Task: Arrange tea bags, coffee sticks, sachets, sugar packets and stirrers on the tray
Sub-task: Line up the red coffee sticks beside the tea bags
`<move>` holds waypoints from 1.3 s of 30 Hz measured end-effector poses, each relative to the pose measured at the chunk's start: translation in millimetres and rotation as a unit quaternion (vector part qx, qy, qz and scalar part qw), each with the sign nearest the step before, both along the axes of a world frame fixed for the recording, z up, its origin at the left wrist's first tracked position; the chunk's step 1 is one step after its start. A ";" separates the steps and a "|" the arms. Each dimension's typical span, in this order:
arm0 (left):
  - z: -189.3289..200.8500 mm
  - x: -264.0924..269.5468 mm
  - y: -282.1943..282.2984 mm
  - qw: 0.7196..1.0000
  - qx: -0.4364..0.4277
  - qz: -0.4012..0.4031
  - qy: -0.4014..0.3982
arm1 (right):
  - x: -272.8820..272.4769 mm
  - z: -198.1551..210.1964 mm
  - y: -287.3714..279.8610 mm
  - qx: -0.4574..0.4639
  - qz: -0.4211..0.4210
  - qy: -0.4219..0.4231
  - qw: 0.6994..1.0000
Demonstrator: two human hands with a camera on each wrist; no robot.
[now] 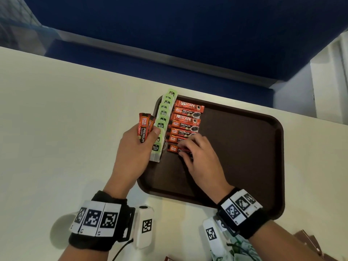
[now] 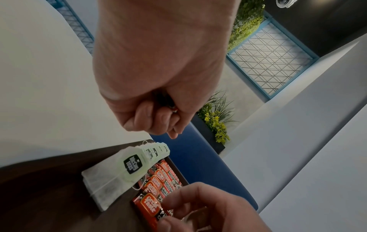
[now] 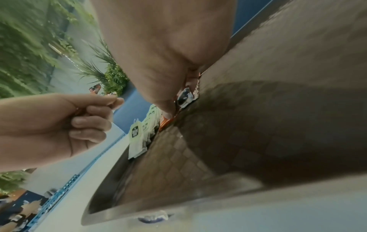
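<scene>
A brown tray [image 1: 244,147] lies on the white table. Along its left edge runs a column of green-tagged tea bags [image 1: 162,117], and beside it a column of red coffee sticks [image 1: 185,119]. My left hand [image 1: 148,136] hovers over the tray's left edge and grips two red coffee sticks [image 1: 144,127] upright. My right hand [image 1: 185,150] pinches the nearest coffee stick [image 1: 174,148], which lies flat on the tray. In the left wrist view my left hand [image 2: 158,116] is curled above the tea bags [image 2: 132,164]. In the right wrist view my right hand [image 3: 168,109] presses down on the tray [image 3: 258,125].
A white cup [image 1: 60,230] stands under my left wrist at the near left. A green-patterned wrapper [image 1: 237,249] and brown packets [image 1: 308,240] lie at the near right. A blue bench [image 1: 169,34] sits beyond the table's far edge.
</scene>
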State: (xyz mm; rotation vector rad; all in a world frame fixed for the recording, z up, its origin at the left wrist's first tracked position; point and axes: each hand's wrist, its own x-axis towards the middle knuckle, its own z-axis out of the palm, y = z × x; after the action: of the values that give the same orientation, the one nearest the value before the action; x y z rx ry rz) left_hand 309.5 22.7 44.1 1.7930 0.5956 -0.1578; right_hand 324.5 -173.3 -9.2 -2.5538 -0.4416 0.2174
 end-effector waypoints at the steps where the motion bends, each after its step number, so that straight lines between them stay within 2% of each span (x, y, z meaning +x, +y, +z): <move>1: 0.3 -0.2 0.2 1.000 -0.002 0.002 -0.001 | 0.8 -2.0 0.9 -0.018 0.003 -0.015 1.000; 7: 0.8 -1.4 1.4 1.000 -0.007 0.011 0.003 | 5.3 -10.6 1.7 -0.064 0.025 -0.071 0.995; 14: 0.2 -0.4 2.1 1.000 -0.008 0.013 0.006 | 7.6 -9.7 5.7 -0.065 0.035 -0.072 0.995; 17: -0.3 1.3 1.8 1.000 -0.004 0.002 0.016 | 9.7 -4.6 3.8 -0.025 0.005 -0.056 0.998; 20: 1.0 3.7 -2.6 0.999 -0.014 -0.033 0.036 | 16.1 7.8 1.2 0.095 -0.061 -0.008 0.994; 22: 2.7 4.4 -8.7 0.996 -0.037 -0.071 0.047 | 21.7 21.7 0.5 0.209 -0.099 0.070 0.970; 24: 4.4 4.5 -15.3 0.991 -0.055 -0.115 0.043 | 25.3 37.0 2.1 0.312 -0.111 0.184 0.925; 26: 6.8 4.7 -21.3 0.985 -0.065 -0.159 0.028 | 25.3 47.7 3.7 0.364 -0.117 0.270 0.884; 27: 8.4 5.1 -23.6 0.983 -0.067 -0.171 0.023 | 24.8 50.9 4.0 0.374 -0.122 0.286 0.873; 32: 9.9 5.8 -20.7 0.987 -0.058 -0.147 0.001 | 25.5 52.9 -4.2 0.401 -0.189 0.239 0.864; 36: 5.5 4.7 -14.8 0.994 -0.043 -0.104 -0.008 | 20.4 48.0 -10.0 0.461 -0.249 0.244 0.816; 39: 3.3 4.2 -14.2 0.995 -0.055 -0.082 -0.011 | 18.5 48.8 -10.8 0.535 -0.263 0.284 0.751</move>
State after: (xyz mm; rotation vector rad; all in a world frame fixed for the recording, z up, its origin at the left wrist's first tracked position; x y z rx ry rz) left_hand 313.8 8.5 47.5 1.7333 0.4150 -0.2783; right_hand 343.0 -184.1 39.6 -1.2716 0.3443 0.3709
